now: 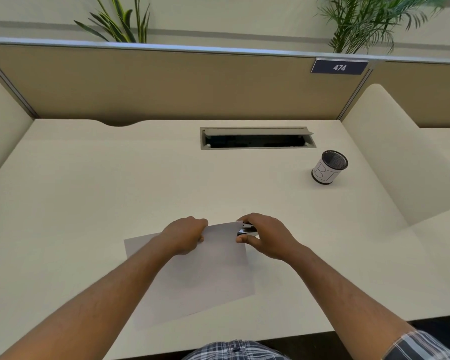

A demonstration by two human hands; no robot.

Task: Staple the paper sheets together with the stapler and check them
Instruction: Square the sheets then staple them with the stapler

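The paper sheets (205,276) are laid flat on the near centre of the desk (89,190), turned slightly so that the far right corner is raised off the surface. The far edge of the sheets is gripped by the left hand (185,236), which is closed into a loose fist with the thumb pressed on top of the paper. The stapler (247,229), a small dark and chrome model, is positioned at the raised far right corner of the sheets. It is enclosed by the right hand (266,235), with the fingers curled over its top and the thumb set beneath its near side. The corner of the paper is seen entering the stapler's mouth; whether the stapler is fully pressed cannot be told.

A mesh pen cup (329,167) with a white label marked "BI" is placed well apart at the far right of the desk. An open cable tray (257,138) is set into the far centre of the desk. A plate numbered 474 (339,67) is fixed to the partition (166,81) behind.
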